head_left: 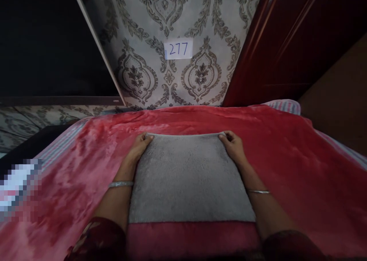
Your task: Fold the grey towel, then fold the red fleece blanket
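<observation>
A grey towel [190, 177] with a fuzzy surface is spread out in front of me, its far edge drawn nearly straight. At its far left corner my left hand [142, 143] pinches the cloth between thumb and fingers. My right hand [233, 144] grips the far right corner the same way. The near edge of the towel lies across the red blanket [286, 169]. Whether the far edge rests on the blanket or is slightly lifted, I cannot tell.
Behind the blanket stands a patterned wall with a paper label [178, 48] reading 277. A dark screen [54, 43] is at the left. A glossy dark red wooden panel [266, 51] rises at the right. Striped cloth [286, 106] shows past the blanket's far right edge.
</observation>
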Available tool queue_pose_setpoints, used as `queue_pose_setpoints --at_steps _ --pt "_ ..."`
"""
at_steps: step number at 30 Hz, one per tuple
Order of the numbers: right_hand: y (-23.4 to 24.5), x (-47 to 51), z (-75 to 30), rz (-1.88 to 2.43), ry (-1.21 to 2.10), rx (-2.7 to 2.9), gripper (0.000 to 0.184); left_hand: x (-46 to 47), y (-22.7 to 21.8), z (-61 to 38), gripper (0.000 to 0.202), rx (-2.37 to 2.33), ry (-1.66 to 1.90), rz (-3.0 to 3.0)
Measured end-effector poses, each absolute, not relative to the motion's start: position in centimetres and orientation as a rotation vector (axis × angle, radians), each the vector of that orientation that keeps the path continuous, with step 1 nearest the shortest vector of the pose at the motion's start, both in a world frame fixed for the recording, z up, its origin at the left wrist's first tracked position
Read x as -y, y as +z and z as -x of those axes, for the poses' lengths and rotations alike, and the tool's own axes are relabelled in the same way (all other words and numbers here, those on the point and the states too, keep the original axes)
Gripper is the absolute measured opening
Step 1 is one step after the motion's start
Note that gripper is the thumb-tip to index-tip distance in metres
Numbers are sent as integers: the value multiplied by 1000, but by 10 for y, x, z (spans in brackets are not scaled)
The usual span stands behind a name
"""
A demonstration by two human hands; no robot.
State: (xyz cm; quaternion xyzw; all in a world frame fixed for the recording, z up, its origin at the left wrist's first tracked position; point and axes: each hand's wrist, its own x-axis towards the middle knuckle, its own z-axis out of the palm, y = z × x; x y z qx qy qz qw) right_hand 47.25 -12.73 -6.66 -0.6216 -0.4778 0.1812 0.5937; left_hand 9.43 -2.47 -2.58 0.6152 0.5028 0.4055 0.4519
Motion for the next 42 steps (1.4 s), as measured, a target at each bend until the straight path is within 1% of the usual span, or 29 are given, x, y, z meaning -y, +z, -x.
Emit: queue_pose_setpoints --at_steps 2,5,7,9,11,13,14,17,19,21,26,31,37,42 --pt "-69 124 -473 1431 480 1109 41 23 -29 -97 30 -1311 1055 -1583" --pt "-77 120 -478 1484 548 1090 50 17 -34 -99 20 -1403 1089 -1725" --pt "-79 119 -482 1542 540 1068 56 13 -34 -98 17 -1472 1058 -1817" --pt "-76 122 -485 1596 480 1072 60 11 -31 -95 22 -1588 1041 -1878" --pt "-67 128 -482 1588 348 1160 61 13 -22 -93 33 -1689 1097 -1988" --pt "-57 135 -475 1529 203 1385 60 21 -13 -95 44 -1628 1133 -2244" --pt "-53 139 -469 1512 160 1536 60 26 -10 -98 48 -1522 1082 -2408" --pt "-52 143 -452 1608 203 1950 67 42 -14 -113 55 -1228 650 -2730" --pt "-57 141 -446 1725 286 2075 70 48 -24 -122 58 -1206 367 -2741" --pt "-64 137 -446 1779 320 2102 70 49 -33 -126 62 -1251 236 -2704" --pt "-72 130 -459 1771 337 2057 67 45 -36 -123 67 -1344 181 -2657" --pt "-74 130 -462 1765 353 2028 68 45 -35 -123 66 -1343 221 -2688" --pt "-79 127 -460 1741 355 2011 68 47 -33 -122 64 -1337 189 -2715" --pt "-65 131 -456 1761 355 1997 64 49 -27 -127 65 -1360 179 -2703"
